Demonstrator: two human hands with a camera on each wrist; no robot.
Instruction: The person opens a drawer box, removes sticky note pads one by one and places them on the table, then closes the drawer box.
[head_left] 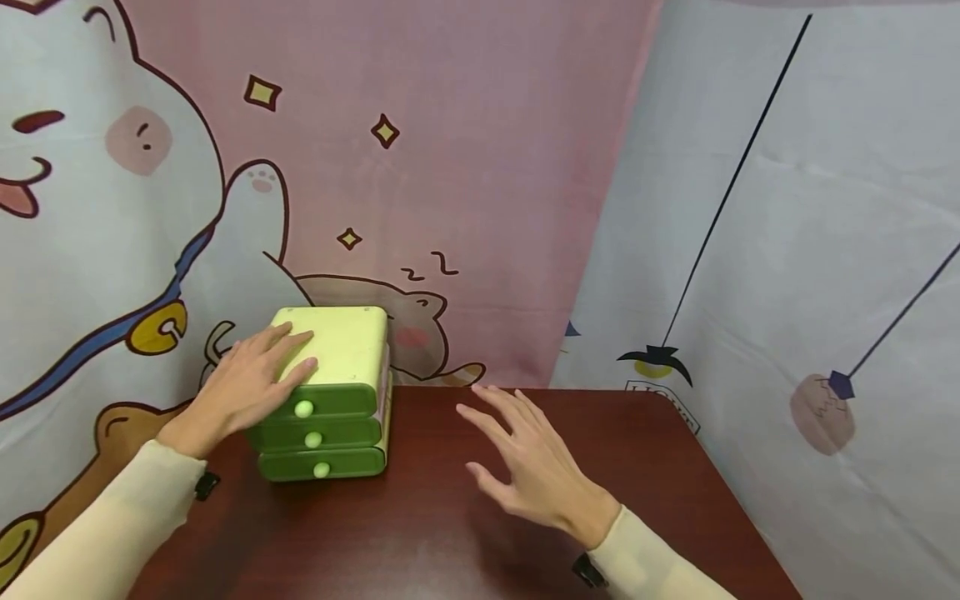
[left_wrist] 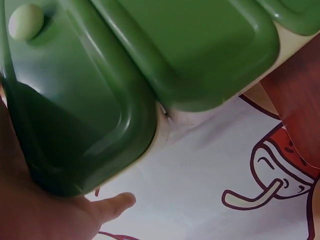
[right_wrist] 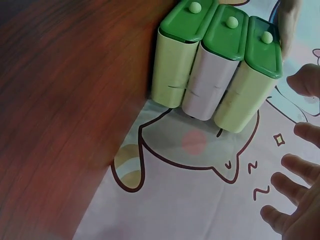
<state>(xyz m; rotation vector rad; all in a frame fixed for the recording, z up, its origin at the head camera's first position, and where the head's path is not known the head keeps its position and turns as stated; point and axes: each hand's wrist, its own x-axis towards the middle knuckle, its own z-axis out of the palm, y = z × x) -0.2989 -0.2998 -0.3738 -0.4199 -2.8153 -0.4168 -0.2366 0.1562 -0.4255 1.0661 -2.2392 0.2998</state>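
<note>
A stack of three small drawer boxes (head_left: 341, 346) stands at the back left of the table, with green fronts and round pale-green knobs. The top and bottom cases are pale yellow, and the middle case (right_wrist: 209, 82) looks pinkish in the right wrist view. My left hand (head_left: 251, 375) lies over the top box at its left side, fingers extended and thumb near the front edge. In the left wrist view, part of that hand (left_wrist: 55, 215) is beside a green drawer front (left_wrist: 85, 100). My right hand (head_left: 536, 462) hovers over the table, fingers spread, holding nothing.
The dark reddish-brown table (head_left: 435, 533) reaches back to a pink and white cloth (head_left: 487, 208) printed with cartoon cats. A pale cloth (head_left: 750, 250) with hanging-lamp drawings runs along the right side. The stack stands close to the back cloth.
</note>
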